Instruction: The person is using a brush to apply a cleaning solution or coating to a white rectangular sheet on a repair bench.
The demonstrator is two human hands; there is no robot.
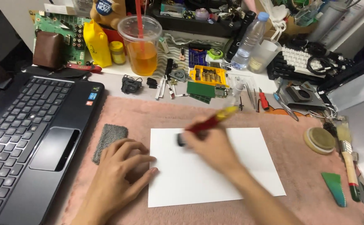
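White paper sheet [215, 175] on fuzzy pink mat [290, 137]: lower half bare, open to reach. Left hand [119, 179] blocks sheet's left edge; right hand [211, 148] with blurred red-and-yellow tool [211, 121] over upper middle. Grey fuzzy pad [109, 141] just left. Black laptop [28, 137] walls left side. Far edge crowded (plastic cup of orange drink [141, 46], yellow bit case [209, 76]). Right: round tin [319, 139], wooden-handled brush [348, 162], green scraper [335, 188].

Bright, even overhead light; soft shadows under both hands; white sheet of paper [215, 171] near glare — right hand [213, 146] motion-blurred, frame edges slightly bowed.
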